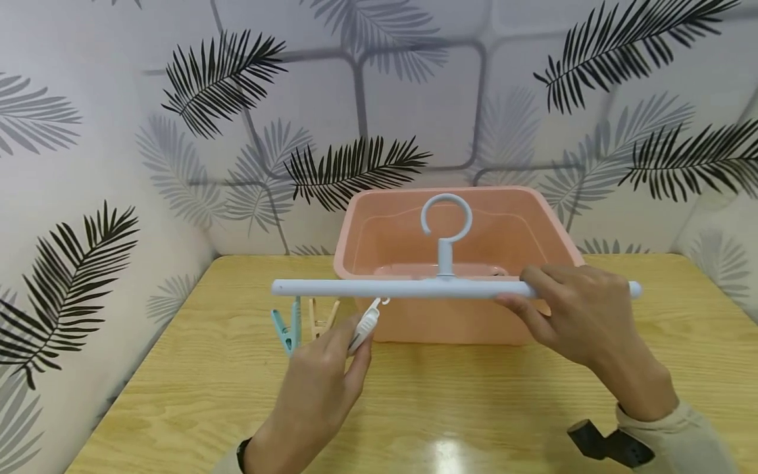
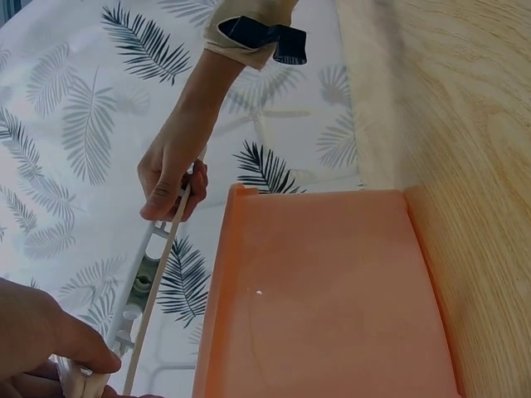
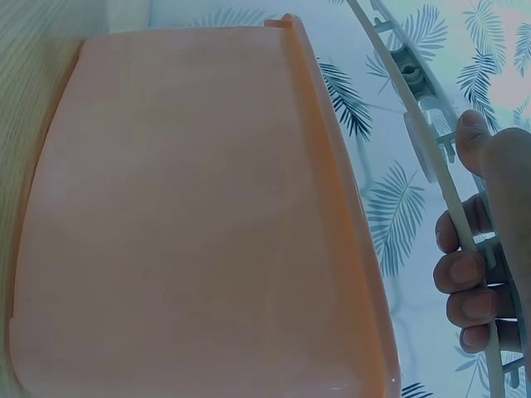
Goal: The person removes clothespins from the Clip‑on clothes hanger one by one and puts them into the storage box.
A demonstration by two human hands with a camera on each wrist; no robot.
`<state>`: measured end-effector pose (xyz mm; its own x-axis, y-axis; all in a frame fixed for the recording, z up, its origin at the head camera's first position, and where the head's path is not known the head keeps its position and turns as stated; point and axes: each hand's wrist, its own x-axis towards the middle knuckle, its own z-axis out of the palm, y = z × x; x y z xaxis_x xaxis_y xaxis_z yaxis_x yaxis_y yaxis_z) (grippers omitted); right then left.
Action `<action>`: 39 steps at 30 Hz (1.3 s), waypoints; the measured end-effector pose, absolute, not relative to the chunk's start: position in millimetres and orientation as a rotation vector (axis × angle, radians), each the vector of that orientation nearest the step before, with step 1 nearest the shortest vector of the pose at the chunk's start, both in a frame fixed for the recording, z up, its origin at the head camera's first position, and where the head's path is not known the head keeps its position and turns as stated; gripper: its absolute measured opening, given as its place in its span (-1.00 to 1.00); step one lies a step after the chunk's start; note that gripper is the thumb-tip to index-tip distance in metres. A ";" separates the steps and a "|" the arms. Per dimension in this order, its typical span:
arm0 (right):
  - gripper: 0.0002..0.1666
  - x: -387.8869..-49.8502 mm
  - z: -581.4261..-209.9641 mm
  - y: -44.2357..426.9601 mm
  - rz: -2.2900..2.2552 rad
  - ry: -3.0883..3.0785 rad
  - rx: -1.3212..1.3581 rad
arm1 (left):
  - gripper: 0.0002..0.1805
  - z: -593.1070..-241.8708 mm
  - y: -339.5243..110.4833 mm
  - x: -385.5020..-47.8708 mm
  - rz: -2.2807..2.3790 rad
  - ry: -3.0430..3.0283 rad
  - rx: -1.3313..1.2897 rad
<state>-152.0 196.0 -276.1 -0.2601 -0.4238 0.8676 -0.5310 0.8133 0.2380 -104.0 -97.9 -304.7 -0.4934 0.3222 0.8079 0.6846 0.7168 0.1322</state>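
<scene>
My right hand (image 1: 583,316) grips a pale blue hanger bar (image 1: 379,288) near its right end, fingers curled round it in the right wrist view. The bar is held level, with an open ring hook (image 1: 468,220) standing up from its middle. My left hand (image 1: 314,382) pinches a white clothespin (image 1: 368,321) between thumb and fingers. A small hook on the clothespin's tip points up, just below the bar's left half; whether it touches the bar I cannot tell. Past the left hand are a teal clothespin (image 1: 287,332) and a pale yellow clothespin (image 1: 322,322), partly hidden.
A pink plastic basin (image 1: 438,322) stands on the wooden table (image 1: 195,388) behind the bar. Something small shows inside it, mostly hidden. Leaf-patterned wall covering (image 1: 414,99) rises behind and at the sides. A black strap device (image 1: 610,444) sits on the right sleeve.
</scene>
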 end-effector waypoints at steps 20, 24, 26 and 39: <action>-0.25 -151.2 -275.2 215.8 0.111 -1.911 0.717 | -0.69 -293.1 -111.4 -90.4 -0.673 -2.120 -0.848; -0.25 -150.5 -277.5 221.0 0.107 -1.920 0.701 | -0.73 -284.0 -116.3 -89.1 -0.746 -2.077 -0.867; -0.24 -150.2 -278.8 223.6 0.103 -1.922 0.692 | -0.73 -279.0 -118.2 -90.2 -0.760 -2.046 -0.864; -0.26 -153.1 -290.6 241.5 0.070 -1.963 0.702 | -0.80 -257.8 -129.8 -103.4 -0.763 -2.054 -0.798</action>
